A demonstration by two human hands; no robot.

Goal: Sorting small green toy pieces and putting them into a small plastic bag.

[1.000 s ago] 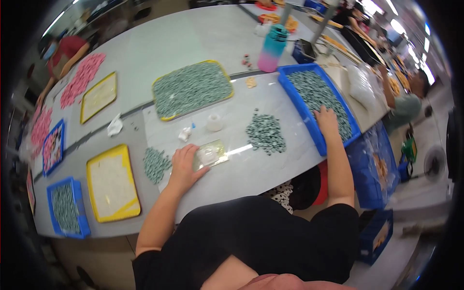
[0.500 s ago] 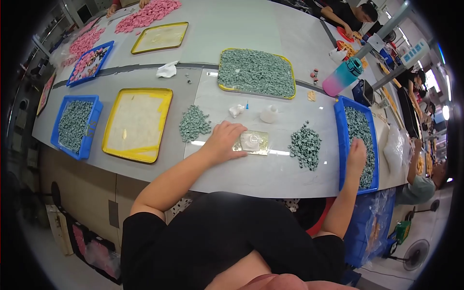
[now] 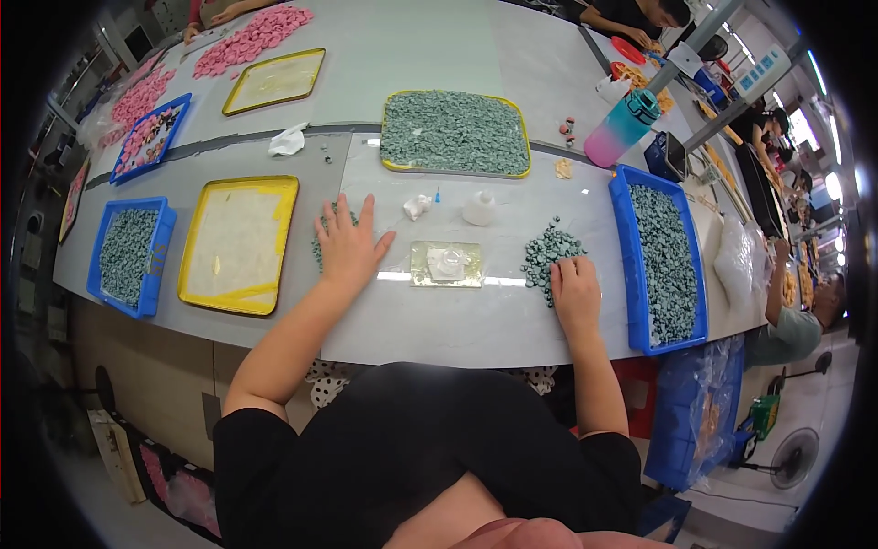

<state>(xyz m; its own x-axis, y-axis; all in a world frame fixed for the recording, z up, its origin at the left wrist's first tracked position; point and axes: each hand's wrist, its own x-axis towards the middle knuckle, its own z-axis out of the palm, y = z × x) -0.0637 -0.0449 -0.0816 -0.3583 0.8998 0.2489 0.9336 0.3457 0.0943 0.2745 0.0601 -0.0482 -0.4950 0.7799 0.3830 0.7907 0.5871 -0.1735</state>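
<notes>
My left hand (image 3: pixel 347 245) lies with fingers spread over the left pile of small green pieces (image 3: pixel 317 252), covering most of it. My right hand (image 3: pixel 576 291) rests at the near edge of the right pile of green pieces (image 3: pixel 547 245). Its fingers are curled together and point downward; whatever they hold is hidden. Between my hands sits a flat, shiny translucent plate (image 3: pixel 421 276) with a white, rounded lump (image 3: pixel 448 263) on it. Beyond the plate stand a small white bottle (image 3: pixel 477 209), a crumpled white wad (image 3: pixel 417 207) and a small blue tip (image 3: pixel 438 195).
A blue bin (image 3: pixel 635 274) of green pieces is at the right, another (image 3: pixel 163 261) at the left. A yellow-rimmed tray (image 3: pixel 285 247) lies left of my hand, and one full of green pieces (image 3: pixel 455 133) farther back. A blue-pink bottle (image 3: pixel 622 133) stands back right. Other people work around.
My left hand has left the plate and moved left onto the pile, its fingers spreading. My right hand has come from the right blue bin to the right pile. The view has shifted slightly.
</notes>
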